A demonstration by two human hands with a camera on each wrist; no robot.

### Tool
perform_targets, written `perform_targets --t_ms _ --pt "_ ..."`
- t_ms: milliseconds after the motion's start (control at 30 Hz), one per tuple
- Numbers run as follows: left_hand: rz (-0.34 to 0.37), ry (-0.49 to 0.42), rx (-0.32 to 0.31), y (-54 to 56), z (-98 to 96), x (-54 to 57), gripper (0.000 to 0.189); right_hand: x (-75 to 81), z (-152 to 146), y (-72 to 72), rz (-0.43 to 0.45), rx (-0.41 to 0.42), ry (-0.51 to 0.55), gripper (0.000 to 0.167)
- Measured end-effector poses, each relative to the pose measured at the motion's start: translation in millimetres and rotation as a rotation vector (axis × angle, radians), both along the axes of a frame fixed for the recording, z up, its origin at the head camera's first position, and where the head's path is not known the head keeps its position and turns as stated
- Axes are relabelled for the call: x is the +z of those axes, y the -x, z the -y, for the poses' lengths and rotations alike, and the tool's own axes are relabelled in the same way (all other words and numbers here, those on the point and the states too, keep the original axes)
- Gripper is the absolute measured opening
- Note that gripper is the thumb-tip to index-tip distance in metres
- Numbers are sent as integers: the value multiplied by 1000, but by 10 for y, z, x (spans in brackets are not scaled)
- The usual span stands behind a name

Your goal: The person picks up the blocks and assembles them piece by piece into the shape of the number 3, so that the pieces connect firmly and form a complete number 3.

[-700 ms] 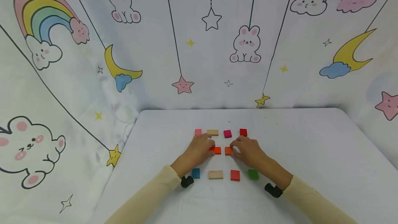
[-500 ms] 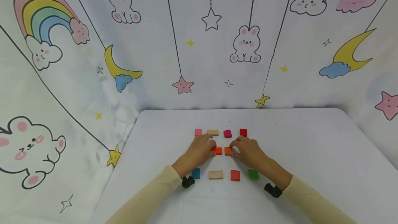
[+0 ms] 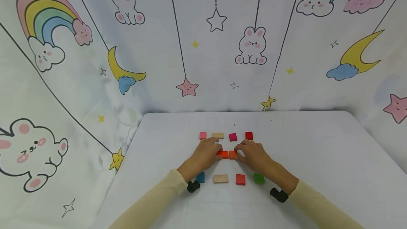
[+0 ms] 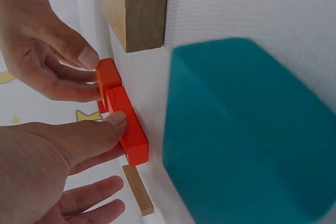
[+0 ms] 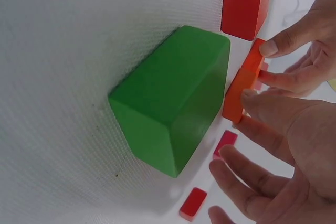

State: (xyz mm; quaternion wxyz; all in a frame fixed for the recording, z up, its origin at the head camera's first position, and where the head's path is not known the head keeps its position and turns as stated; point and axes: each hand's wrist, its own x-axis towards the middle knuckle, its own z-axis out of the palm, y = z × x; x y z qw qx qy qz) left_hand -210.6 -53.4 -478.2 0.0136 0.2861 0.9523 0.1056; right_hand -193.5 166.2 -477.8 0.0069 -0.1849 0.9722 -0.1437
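Observation:
Between thumb and finger my left hand pinches a long red-orange block lying on the white table. My right hand pinches a shorter orange block from its right side. The two blocks stand end to end at the middle of the table; in the wrist views their ends seem to touch. Nearer the person lies a row: a blue block, a wooden block, a red block and a green block. The outer ends of the pinched blocks are partly hidden by fingers.
Behind the hands runs another row: a pink block, a wooden block, a magenta block and a dark red block. A cartoon-printed cloth hangs behind the table. Each wrist carries a black camera.
My left hand has slid the red-orange block a little to the right, narrowing the gap to the orange block. The right hand with the orange block has shifted very slightly left.

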Motion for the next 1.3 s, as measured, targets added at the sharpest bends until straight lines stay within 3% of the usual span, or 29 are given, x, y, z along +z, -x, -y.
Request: perform_targets --t_ms 400,867,1167,1300 --pt "13 -1 9 7 -14 2 27 -20 -8 15 10 1 28 34" --pt "-13 36 1 -9 -22 33 25 -41 -4 38 24 33 24 50" --pt "-8 23 8 -18 -9 23 25 99 -262 271 -49 -104 71 50" --pt "-22 20 2 -3 -13 1 24 146 -451 432 -28 -171 75 46"
